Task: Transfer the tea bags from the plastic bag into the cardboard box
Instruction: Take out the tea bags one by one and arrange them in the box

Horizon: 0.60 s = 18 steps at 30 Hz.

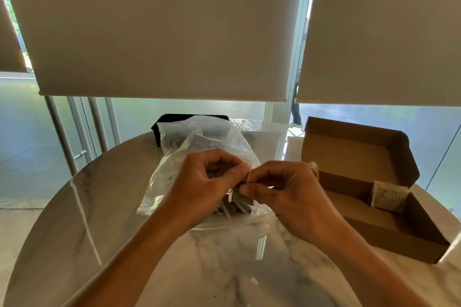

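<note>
1. My left hand (207, 182) curls against the plastic bag (199, 157), pinching a string, as far as I can tell.
2. My right hand (282, 189) pinches a tea bag (243, 197) at the bag's mouth; more lie beneath.
3. The cardboard box (354, 157) sits open right of that hand, nearer it, one tea bag inside (388, 197).
4. My fingers hide the grip.

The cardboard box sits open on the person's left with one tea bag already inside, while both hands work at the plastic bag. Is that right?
Not quite: in the head view the cardboard box sits on the person's right, not left. It is open with one tea bag inside, while the left hand and right hand work at the plastic bag.
</note>
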Tool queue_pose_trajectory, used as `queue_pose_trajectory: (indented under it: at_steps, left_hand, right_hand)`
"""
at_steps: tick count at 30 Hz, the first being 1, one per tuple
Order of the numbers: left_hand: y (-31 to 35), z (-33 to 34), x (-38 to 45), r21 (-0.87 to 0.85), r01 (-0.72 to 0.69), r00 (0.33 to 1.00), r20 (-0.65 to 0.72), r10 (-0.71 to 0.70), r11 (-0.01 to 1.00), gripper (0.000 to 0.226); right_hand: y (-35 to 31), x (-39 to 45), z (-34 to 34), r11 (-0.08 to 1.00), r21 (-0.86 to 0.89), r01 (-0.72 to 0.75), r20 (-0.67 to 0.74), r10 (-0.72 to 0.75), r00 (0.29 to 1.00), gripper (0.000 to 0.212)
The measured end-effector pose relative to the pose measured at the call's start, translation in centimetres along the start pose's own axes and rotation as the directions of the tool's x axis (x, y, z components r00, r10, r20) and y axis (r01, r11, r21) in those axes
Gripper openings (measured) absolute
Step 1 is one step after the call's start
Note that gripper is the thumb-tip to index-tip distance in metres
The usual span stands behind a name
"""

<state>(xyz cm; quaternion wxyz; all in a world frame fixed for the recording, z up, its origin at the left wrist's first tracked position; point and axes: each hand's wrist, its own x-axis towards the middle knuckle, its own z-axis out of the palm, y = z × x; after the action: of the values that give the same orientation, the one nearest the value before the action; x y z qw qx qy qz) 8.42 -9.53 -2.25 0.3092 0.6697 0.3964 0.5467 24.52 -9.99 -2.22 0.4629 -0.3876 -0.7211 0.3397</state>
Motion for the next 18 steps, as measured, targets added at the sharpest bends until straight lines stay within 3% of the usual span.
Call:
queue_pose_trajectory:
  at_steps: [5, 7, 9, 11, 14, 18]
  left_hand:
    - [-0.1, 0.1, 0.0, -0.012, -0.005, 1.0, 0.026, 0.005, 1.0, 0.016]
    - [-0.5, -0.3, -0.1, 0.121, -0.039, 0.999, 0.035, 0.035, 0.992, 0.018]
    - [-1.2, -1.0, -0.1, 0.364, -0.104, 0.995, 0.044, 0.095, 0.926, 0.012]
    - [-1.6, -1.7, -0.1, 0.545, -0.176, 0.984, 0.1, 0.144, 0.82, 0.01]
    - [-2.2, -2.3, 0.1, 0.652, -0.233, 0.971, 0.202, 0.13, 0.722, 0.008]
    - [-2.1, -2.4, 0.2, 0.673, -0.251, 0.965, 0.233, 0.122, 0.696, 0.006]
  right_hand:
    - [0.3, 0.2, -0.4, 0.999, -0.024, -0.026, -0.074, 0.024, 0.997, 0.022]
    - [0.2, 0.4, -1.3, 0.997, -0.027, -0.066, -0.08, 0.064, 0.995, 0.035]
    - [0.1, 0.6, -3.0, 0.996, -0.055, -0.075, -0.147, 0.067, 0.987, 0.04]
    - [0.3, 0.8, -5.3, 0.99, -0.119, -0.075, -0.251, 0.044, 0.967, 0.035]
    - [1.6, 1.1, -8.4, 0.973, -0.19, -0.132, -0.353, 0.058, 0.934, 0.025]
    - [4.4, 1.6, -10.6, 0.906, -0.309, -0.288, -0.315, 0.188, 0.93, 0.018]
